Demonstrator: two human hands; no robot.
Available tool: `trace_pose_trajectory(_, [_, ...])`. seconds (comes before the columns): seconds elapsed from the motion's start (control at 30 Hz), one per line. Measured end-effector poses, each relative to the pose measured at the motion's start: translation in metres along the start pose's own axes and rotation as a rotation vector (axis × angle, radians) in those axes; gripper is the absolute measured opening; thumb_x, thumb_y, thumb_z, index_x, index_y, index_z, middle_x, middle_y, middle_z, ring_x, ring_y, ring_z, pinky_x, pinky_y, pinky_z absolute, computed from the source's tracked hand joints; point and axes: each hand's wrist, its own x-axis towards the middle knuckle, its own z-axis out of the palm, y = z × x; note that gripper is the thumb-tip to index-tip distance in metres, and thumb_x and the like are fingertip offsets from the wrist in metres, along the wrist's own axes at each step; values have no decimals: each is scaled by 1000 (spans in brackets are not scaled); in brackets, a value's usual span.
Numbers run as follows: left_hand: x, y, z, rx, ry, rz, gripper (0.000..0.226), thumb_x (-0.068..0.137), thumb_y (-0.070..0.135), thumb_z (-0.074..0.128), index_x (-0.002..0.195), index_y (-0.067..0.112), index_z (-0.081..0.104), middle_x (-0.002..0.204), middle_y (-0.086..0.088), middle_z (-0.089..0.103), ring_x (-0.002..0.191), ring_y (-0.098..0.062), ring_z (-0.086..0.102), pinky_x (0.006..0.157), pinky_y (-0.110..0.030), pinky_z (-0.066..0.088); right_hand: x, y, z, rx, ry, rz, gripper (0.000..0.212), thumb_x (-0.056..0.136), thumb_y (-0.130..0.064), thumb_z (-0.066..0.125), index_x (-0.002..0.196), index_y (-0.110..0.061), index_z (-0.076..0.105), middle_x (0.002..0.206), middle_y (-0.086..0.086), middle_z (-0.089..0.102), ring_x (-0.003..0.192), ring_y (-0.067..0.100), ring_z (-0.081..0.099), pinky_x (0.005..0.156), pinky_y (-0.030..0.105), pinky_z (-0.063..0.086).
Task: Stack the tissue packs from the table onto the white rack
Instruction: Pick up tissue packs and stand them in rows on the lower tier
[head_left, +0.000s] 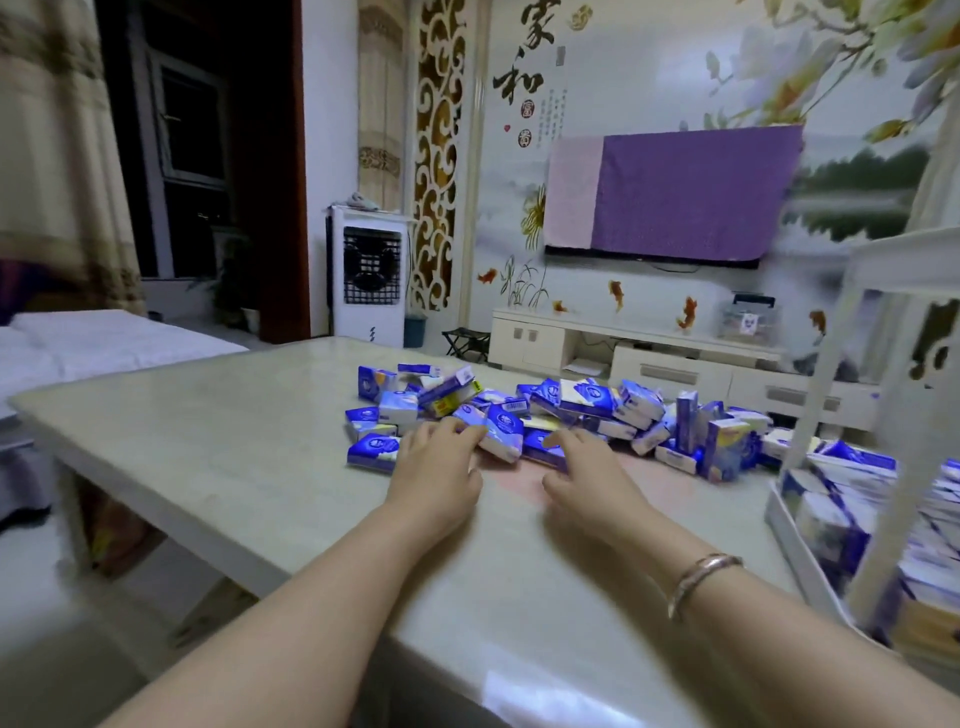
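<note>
Several blue-and-white tissue packs (587, 400) lie in a loose heap across the middle of the pale table (234, 431). My left hand (439, 462) reaches over the heap's near edge, its fingertips touching a tilted pack (503, 431). My right hand (587, 467) has its fingers spread and relaxed, the tips touching a flat pack (540, 446). Neither hand grips anything. The white rack (878, 415) stands at the right edge of the view, its lower tier filled with stacked tissue packs (852, 499).
A white TV cabinet (639, 348) runs behind the table under a purple-covered screen (675, 192). A white air cooler (369, 275) stands at the back. A bed with white cover (78, 338) lies to the left. A bangle sits on my right wrist.
</note>
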Motion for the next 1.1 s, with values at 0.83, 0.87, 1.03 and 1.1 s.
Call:
trace_pose_trajectory(0.83, [15, 44, -13, -1608, -106, -526, 42, 82, -14, 60, 111, 10, 42, 92, -8, 54, 75, -18, 59, 71, -31, 54, 27, -10, 8, 1160, 39, 507, 36, 98, -28, 45, 118, -1, 54, 107, 18, 65, 75, 26, 61, 64, 31, 47])
trace_pose_trajectory(0.87, [14, 48, -13, -1613, -113, -509, 41, 82, -14, 59, 113, 9, 44, 95, -11, 57, 78, -20, 60, 74, -32, 54, 27, -14, 7, 1249, 18, 514, 36, 99, -29, 43, 119, -3, 55, 113, 19, 66, 82, 30, 64, 70, 33, 49])
trace_pose_trajectory(1.03, [16, 57, -6, -1313, -105, -358, 40, 82, 3, 68, 119, 13, 55, 100, -5, 59, 94, -18, 56, 83, -33, 46, 21, -15, -13, 1237, -18, 343, 37, 97, -42, 46, 110, -13, 66, 105, 12, 72, 105, 33, 65, 93, 45, 48])
trace_pose_trajectory(1.1, [16, 56, -4, -1177, -98, -284, 37, 83, 15, 70, 118, 18, 59, 102, -2, 60, 98, -16, 55, 85, -28, 42, 15, -9, -20, 1154, -45, 307, 44, 83, -55, 61, 108, -18, 63, 104, 6, 73, 105, 28, 66, 100, 45, 46])
